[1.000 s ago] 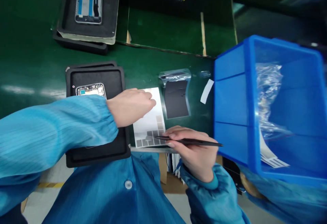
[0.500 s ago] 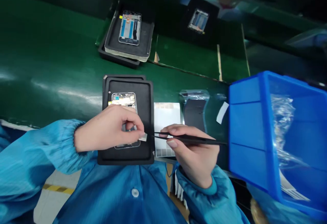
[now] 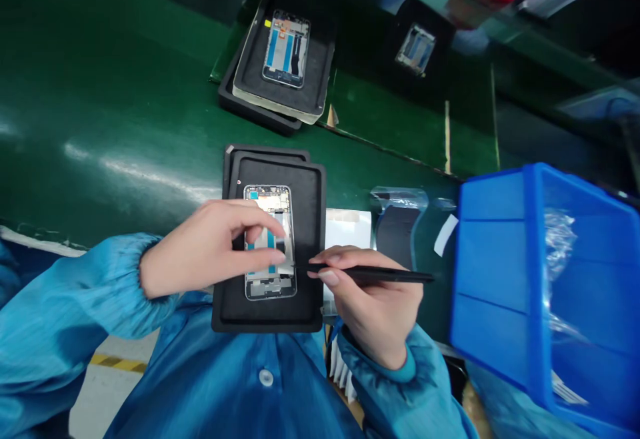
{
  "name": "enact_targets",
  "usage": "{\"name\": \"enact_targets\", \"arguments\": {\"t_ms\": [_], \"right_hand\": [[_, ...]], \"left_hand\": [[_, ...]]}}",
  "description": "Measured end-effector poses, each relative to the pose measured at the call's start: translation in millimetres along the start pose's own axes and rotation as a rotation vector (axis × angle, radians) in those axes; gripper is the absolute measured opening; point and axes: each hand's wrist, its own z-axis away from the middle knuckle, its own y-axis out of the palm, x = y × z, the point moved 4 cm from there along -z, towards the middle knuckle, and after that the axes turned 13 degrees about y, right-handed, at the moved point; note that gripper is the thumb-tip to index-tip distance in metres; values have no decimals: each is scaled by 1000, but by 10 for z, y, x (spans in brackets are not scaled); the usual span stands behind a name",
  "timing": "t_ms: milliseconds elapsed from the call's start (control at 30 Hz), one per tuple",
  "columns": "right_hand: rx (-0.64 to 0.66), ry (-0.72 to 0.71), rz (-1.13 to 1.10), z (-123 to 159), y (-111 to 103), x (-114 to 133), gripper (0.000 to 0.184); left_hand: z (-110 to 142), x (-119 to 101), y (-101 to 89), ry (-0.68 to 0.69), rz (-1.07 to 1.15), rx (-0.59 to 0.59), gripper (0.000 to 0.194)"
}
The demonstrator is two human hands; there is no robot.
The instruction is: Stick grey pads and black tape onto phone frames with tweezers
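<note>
My right hand point(image 3: 370, 299) grips black tweezers point(image 3: 385, 274), their tips closed together and pointing left. At the tips is a small pale piece point(image 3: 287, 267), over the right side of an opened smartphone point(image 3: 273, 288). The phone lies face down, its circuit board and blue strips showing, on a black tray point(image 3: 309, 225). My left hand point(image 3: 210, 245) hovers over the phone's left side with thumb and forefinger apart, holding nothing visible. It hides part of the phone's middle. A second tray edge shows beneath the first.
A second opened phone point(image 3: 286, 52) lies on stacked black trays point(image 3: 320, 85) behind. To the right are a white sheet point(image 3: 347, 225), a dark film strip point(image 3: 397, 232), a white paper slip point(image 3: 446, 235) and a blue bin point(image 3: 493, 272) holding clear plastic. Another phone point(image 3: 416, 49) lies further back.
My left thumb and forefinger have parted from the small pale piece, which is now at the tweezer tips. The tweezers have moved left over the phone and closed. The view has shifted.
</note>
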Motion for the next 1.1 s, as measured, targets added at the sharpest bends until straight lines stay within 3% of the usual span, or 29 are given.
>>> {"name": "enact_targets", "arguments": {"t_ms": [133, 367, 567, 1100], "right_hand": [[-146, 48, 157, -137, 88, 36, 11], [-85, 157, 308, -409, 355, 62, 14], [-73, 172, 314, -454, 378, 9, 12], [-96, 139, 373, -439, 395, 41, 10]], "left_hand": [[178, 113, -151, 20, -314, -232, 17], [388, 301, 155, 108, -571, -246, 22], [399, 344, 216, 131, -565, -307, 23], [400, 353, 216, 136, -559, -305, 23]]}}
